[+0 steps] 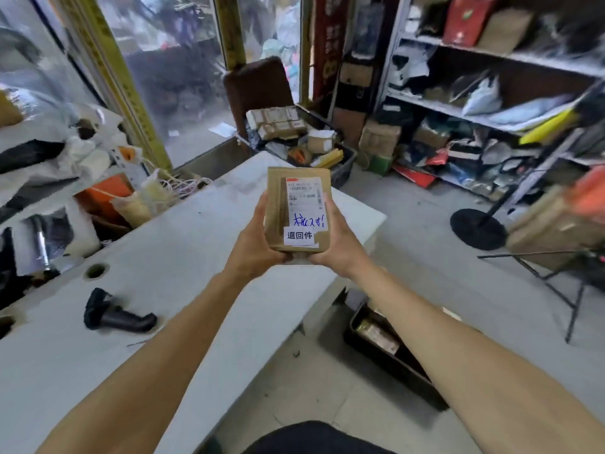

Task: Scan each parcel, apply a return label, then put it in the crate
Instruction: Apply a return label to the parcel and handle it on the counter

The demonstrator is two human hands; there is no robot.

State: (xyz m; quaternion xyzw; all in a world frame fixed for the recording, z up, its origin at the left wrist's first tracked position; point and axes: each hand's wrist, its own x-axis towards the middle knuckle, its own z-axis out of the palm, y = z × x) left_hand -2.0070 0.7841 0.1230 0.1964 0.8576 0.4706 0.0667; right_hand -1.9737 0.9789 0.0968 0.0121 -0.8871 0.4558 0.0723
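The single head view is looking forward and steeply down from the person's head, sitting close above both outstretched forearms. It is facing the white table (183, 257) left of the grip and shelving (491, 113) beyond-right.

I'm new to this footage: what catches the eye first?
A brown parcel, gripped by the left hand and right hand at centre, bearing a white return label. A black scanner lies on the white table at left.
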